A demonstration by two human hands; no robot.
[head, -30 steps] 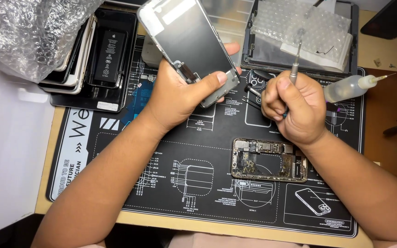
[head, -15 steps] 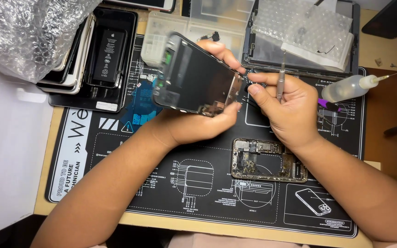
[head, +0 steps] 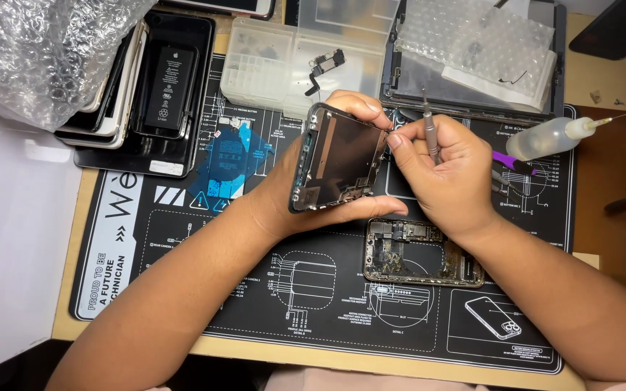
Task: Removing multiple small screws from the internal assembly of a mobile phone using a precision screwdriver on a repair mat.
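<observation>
My left hand grips an opened phone housing above the black repair mat, its inner side turned up toward me. My right hand holds a thin metal screwdriver upright, and its fingertips touch the housing's right edge. Just below both hands, a bare phone frame with exposed circuit parts lies flat on the mat.
A stack of phone screens and a black battery sits at the upper left beside bubble wrap. Clear parts boxes and a tray with bubble wrap stand at the back. A squeeze bottle lies at the right.
My left hand has lowered and rotated the phone housing from tilted glass-side view to inner side up. My right hand with the screwdriver moved in to touch its right edge.
</observation>
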